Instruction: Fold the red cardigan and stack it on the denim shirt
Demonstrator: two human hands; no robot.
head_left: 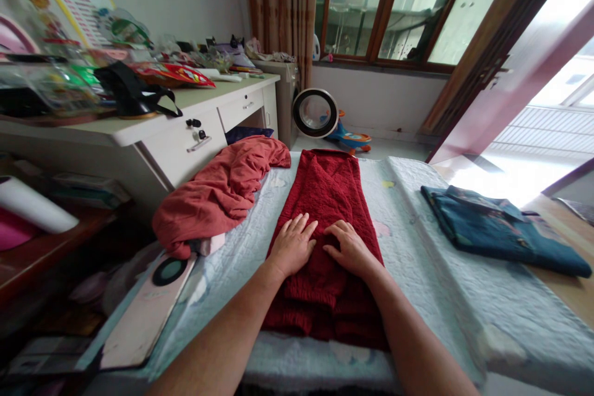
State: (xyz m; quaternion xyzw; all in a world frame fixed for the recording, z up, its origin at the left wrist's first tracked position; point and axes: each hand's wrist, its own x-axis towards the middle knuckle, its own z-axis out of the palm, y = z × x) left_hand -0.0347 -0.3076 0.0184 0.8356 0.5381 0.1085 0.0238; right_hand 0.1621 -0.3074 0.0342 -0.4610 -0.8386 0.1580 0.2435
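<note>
A dark red knitted garment [327, 192], folded into a long narrow shape, lies on a pale blue quilted cover [241, 297]. Ribbed edges show at its near end. My left hand [294, 246] rests flat on the garment's left half, fingers stretched forward. On the right half lies my right hand [349, 246], its fingers apart and slightly bent. Both palms face down on the fabric, and neither hand grips it.
To the left is a crumpled coral-red cloth [223, 192], with a long pale flat box [146, 315] nearer me. Folded blue denim [501, 229] lies at right. A cluttered desk [176, 154] stands at the left; beyond are an open-doored washing machine [315, 112] and a blue ride-on toy [348, 138].
</note>
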